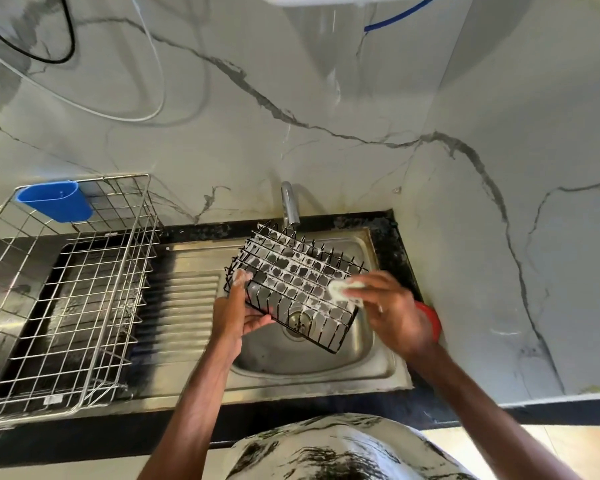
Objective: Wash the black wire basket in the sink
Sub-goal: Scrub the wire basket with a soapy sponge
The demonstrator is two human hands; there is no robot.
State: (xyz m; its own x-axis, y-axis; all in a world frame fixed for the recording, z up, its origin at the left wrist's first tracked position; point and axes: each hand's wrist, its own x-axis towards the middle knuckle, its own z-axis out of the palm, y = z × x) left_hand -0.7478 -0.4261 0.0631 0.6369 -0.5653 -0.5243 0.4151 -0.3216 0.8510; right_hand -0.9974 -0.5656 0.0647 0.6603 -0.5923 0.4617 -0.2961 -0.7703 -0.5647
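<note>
The black wire basket [293, 277] hangs tilted above the steel sink bowl [378, 362], its mesh covered in white soap foam. My left hand [238, 311] grips its left edge, thumb on the lower rim and a soapy finger up along the side. My right hand [392, 313] holds a pale, foamy sponge [343, 291] pressed against the basket's right side. The drain [300, 322] shows through the wires below.
A chrome tap [289, 204] stands behind the sink, right above the basket. A steel wire dish rack [70, 299] with a blue cup holder [56, 200] fills the counter on the left, beside the ribbed drainboard [184, 306]. A red object [430, 322] lies behind my right hand.
</note>
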